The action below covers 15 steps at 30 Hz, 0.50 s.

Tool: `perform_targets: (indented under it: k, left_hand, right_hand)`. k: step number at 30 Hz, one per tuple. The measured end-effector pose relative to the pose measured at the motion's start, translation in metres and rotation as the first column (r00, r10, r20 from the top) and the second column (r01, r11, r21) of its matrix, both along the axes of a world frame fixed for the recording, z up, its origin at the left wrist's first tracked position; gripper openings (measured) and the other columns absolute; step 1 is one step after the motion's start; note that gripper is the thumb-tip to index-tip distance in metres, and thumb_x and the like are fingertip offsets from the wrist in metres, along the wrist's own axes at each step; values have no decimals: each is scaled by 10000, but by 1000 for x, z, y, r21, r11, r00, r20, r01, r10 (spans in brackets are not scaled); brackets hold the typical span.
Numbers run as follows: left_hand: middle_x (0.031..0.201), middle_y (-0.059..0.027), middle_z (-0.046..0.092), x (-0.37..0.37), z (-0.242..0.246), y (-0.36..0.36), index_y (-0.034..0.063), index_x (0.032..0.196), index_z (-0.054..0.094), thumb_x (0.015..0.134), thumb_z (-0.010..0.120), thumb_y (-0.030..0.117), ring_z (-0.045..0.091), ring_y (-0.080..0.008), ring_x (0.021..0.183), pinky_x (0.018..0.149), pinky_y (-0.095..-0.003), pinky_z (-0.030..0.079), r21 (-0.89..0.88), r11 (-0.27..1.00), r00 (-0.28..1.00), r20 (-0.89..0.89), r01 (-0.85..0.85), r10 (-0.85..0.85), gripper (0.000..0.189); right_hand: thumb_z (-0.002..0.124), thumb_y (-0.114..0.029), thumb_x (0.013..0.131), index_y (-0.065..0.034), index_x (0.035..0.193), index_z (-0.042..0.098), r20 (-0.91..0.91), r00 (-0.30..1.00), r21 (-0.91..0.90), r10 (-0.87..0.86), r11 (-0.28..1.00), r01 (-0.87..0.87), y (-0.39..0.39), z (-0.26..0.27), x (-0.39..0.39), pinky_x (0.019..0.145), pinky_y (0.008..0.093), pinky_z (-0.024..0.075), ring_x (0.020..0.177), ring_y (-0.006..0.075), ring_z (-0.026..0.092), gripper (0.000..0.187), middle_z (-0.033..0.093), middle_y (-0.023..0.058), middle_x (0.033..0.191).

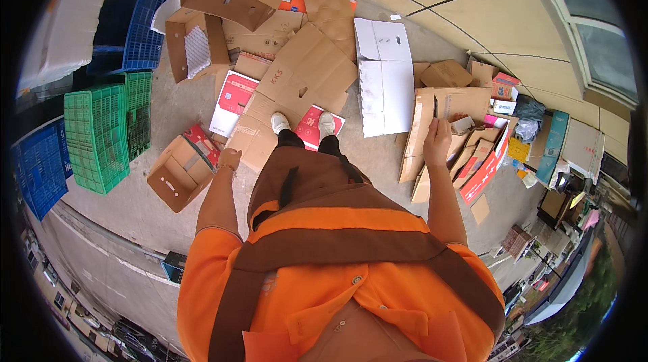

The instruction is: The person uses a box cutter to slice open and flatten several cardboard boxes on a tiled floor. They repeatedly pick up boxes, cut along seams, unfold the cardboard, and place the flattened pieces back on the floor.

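Observation:
My left hand [229,158], fingers curled, is at the red-printed flap of an open brown cardboard box [178,180]. Whether it grips the flap cannot be made out. My right hand [437,142] is curled in front of a brown cardboard sheet [417,131] at the edge of a stack; any grip is hidden. Between my arms, my white shoes stand on flattened cardboard. A large brown flattened carton [304,66] and a red-and-white printed sheet [310,127] lie there.
Green plastic crates [98,139] and blue crates [147,23] stand at the left. A white flattened carton [386,78] lies ahead, near the tiled wall [466,13]. Open boxes [197,45] stand at the upper left. Folded cartons [481,159] are piled at the right.

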<state>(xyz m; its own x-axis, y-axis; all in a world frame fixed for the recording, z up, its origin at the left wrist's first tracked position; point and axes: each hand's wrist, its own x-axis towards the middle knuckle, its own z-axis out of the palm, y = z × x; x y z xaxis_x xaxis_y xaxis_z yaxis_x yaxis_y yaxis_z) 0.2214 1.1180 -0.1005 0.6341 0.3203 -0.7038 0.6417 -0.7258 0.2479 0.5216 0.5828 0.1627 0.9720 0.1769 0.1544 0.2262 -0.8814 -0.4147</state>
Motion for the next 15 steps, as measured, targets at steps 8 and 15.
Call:
perform_targets:
  k: [8,15]
  left_hand:
    - [898,-180,734,-26,13,-16,21,866,748,815,722,396,706,-314,879,817,-397,552,-216,932,949,56,-292,311,379]
    - [893,-173,734,-29,10,-12,25,859,744,828,714,389,705,-315,881,829,-396,555,-271,874,880,145,-404,452,366]
  right_hand:
    - [462,-237,1036,-9,895,546,-329,944,-164,-25,986,-31,47,-24,-49,746,535,466,853,456,580,281,603,221,907]
    - [458,-245,1041,-10,925,543,-390,910,-220,139,946,-238,106,-10,-37,745,543,456,864,472,579,276,611,233,926]
